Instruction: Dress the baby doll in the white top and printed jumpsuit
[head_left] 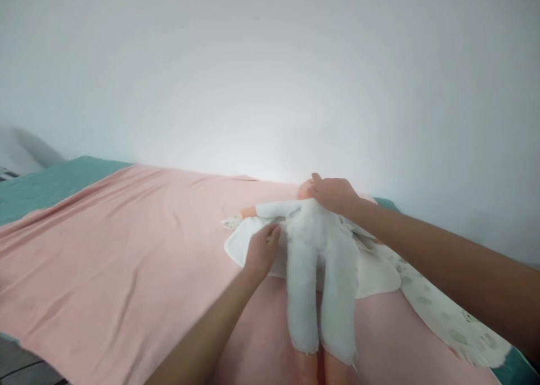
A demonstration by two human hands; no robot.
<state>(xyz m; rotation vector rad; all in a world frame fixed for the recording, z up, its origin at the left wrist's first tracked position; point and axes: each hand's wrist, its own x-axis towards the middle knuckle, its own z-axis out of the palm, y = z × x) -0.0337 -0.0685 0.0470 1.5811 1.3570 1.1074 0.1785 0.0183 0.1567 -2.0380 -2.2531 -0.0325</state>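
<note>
A doll [310, 230] with a white cloth body lies on its back, its legs toward me. Spread beneath it is a white cloth piece [379, 275] with a rounded, stitched edge. My right hand [335, 193] rests at the doll's head, which it mostly hides; its thumb points up and its other fingers are out of sight. Beside the doll's torso, under its outstretched arm, my left hand [262, 250] has its fingers bent together at the white cloth's edge. What those fingers hold, if anything, is too small to tell.
A pink sheet [169, 250] covers most of the surface, over a teal cover [63, 179] at the back left. A patterned white cloth [447, 312] trails to the right under my right forearm. A pale wall [270, 81] stands behind.
</note>
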